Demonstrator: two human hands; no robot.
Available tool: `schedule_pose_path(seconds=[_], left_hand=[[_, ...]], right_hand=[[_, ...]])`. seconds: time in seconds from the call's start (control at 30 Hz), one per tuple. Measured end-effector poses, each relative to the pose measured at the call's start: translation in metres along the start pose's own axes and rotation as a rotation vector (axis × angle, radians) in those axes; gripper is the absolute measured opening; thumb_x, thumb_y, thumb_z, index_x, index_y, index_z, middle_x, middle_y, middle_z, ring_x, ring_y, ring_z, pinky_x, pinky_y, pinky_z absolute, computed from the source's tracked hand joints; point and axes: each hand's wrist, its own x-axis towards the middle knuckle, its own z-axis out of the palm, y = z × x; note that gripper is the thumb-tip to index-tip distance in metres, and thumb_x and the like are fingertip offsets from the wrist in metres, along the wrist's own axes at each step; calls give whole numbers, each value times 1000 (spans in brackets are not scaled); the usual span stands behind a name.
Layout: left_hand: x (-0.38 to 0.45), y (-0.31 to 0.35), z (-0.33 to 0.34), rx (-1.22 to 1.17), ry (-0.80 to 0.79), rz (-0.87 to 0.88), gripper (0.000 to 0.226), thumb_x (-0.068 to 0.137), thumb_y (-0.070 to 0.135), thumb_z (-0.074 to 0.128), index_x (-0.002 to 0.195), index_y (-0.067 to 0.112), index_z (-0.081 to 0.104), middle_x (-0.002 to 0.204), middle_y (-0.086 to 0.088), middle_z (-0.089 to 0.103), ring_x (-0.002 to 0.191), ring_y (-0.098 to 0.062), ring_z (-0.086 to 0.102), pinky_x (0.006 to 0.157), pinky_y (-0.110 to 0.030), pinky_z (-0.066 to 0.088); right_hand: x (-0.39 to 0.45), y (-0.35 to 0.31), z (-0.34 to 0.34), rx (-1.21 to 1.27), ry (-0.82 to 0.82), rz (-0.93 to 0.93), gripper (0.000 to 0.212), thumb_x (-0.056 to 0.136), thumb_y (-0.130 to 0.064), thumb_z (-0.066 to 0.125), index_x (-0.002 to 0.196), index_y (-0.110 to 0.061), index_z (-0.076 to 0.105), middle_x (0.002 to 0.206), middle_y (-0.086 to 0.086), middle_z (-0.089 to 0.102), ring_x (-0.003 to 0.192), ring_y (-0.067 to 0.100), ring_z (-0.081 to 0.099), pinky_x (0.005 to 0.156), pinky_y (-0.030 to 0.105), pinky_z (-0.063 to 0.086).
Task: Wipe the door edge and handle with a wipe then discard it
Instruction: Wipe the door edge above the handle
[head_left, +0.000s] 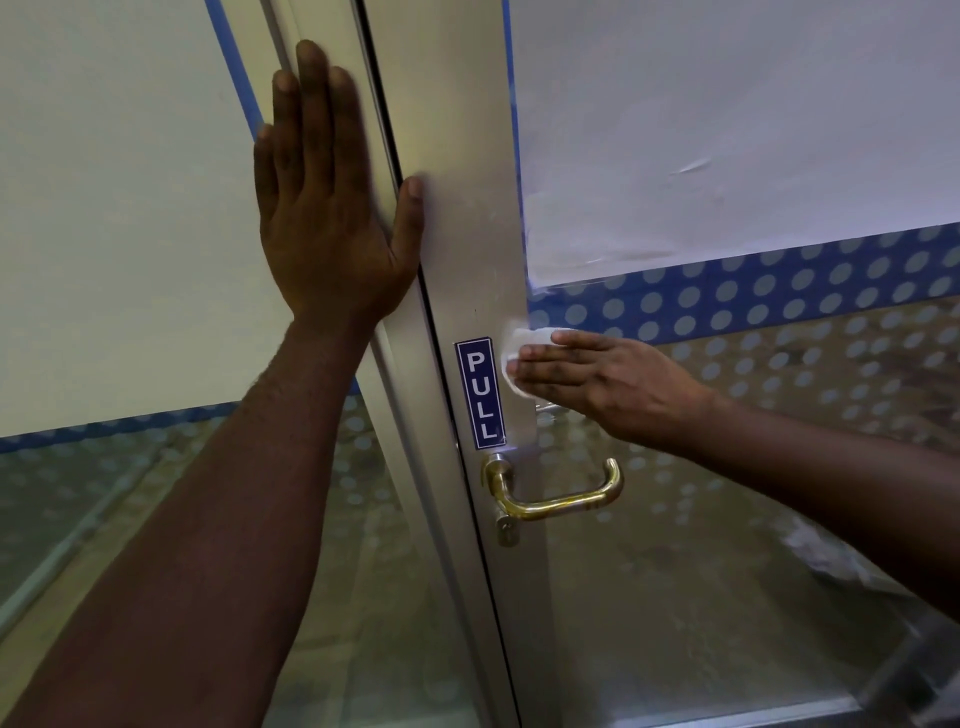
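Left hand (322, 208) flat with fingers straight against the neighbouring frame, right hand (597, 379) with straight fingers pressing a white wipe (524, 343) on the door edge (467, 208) (just beside a PULL sticker (480, 393)), brass handle (556, 493) below

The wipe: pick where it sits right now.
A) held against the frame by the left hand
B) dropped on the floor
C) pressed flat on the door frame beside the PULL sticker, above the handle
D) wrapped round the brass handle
C: the right hand presses the white wipe with straight fingers onto the metal door frame, just right of the PULL sticker and above the handle, which is bare.
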Motion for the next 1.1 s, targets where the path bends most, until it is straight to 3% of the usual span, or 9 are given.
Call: schedule_pose_path(seconds=[0.1, 0.23, 0.43, 0.53, 0.67, 0.8, 0.9, 1.03, 1.1], left_hand=[[1, -1, 0, 11, 3, 1, 72, 104, 52, 35, 150, -3, 32, 157, -25, 32, 147, -39, 28, 123, -46, 19], [2, -1, -1, 3, -3, 0, 72, 104, 52, 36, 151, -3, 31, 157, -25, 31, 147, -39, 28, 123, -46, 20], [1, 0, 0, 3, 1, 5, 71, 104, 51, 36, 150, -3, 32, 156, -25, 32, 147, -39, 28, 123, -46, 19], [1, 0, -1, 5, -4, 3, 71, 104, 51, 35, 151, -3, 32, 157, -25, 32, 147, -39, 28, 123, -46, 19], [2, 0, -2, -5, -4, 2, 71, 104, 50, 37, 151, -3, 31, 157, -25, 31, 147, -39, 27, 123, -46, 19], [0, -1, -1, -6, -5, 4, 71, 104, 51, 36, 151, -2, 31, 157, -25, 32, 147, -39, 28, 123, -46, 19], [0, -1, -1, -2, -6, 5, 71, 104, 51, 35, 151, -2, 32, 157, -25, 32, 147, -39, 28, 123, -45, 18], [1, -1, -2, -5, -6, 4, 70, 104, 51, 36, 151, -2, 31, 157, -24, 32, 147, -38, 28, 123, -46, 20], [2, -2, -2, -8, -10, 2, 71, 104, 51, 35, 151, -2, 31, 157, -24, 31, 148, -38, 27, 123, -46, 20]], right_hand=[[-5, -12, 16, 28, -73, -79, 82, 75, -5, 72, 144, -20, 30, 151, 1, 30, 140, 15, 31, 114, 36, 19], [-8, -22, 24, 34, -160, -162, 82, 75, -9, 77, 142, -23, 34, 148, -2, 42, 138, 12, 36, 114, 35, 20], [15, 9, -17, -2, 71, 108, 73, 79, 0, 51, 148, -12, 28, 153, 9, 35, 142, 23, 31, 116, 41, 20], [10, -13, -4, 16, 40, 57, 75, 75, -1, 62, 144, -12, 35, 148, 9, 42, 137, 23, 39, 113, 41, 24], [-5, -37, 12, -16, -135, -55, 79, 70, -9, 78, 141, -19, 43, 146, 2, 45, 136, 16, 41, 112, 38, 18], [20, -10, -16, 17, 87, 136, 71, 78, 3, 52, 145, -11, 35, 149, 10, 41, 139, 23, 37, 115, 39, 23], [25, -7, -19, 29, 81, 175, 71, 81, 3, 44, 148, -11, 27, 153, 10, 33, 143, 23, 28, 118, 40, 21], [0, -36, 10, -19, -134, -47, 83, 71, -5, 75, 143, -18, 37, 149, 3, 34, 139, 16, 30, 114, 39, 18], [-1, -33, 8, -50, -148, -61, 86, 67, -6, 80, 142, -18, 40, 148, 3, 39, 138, 16, 35, 113, 40, 19]])
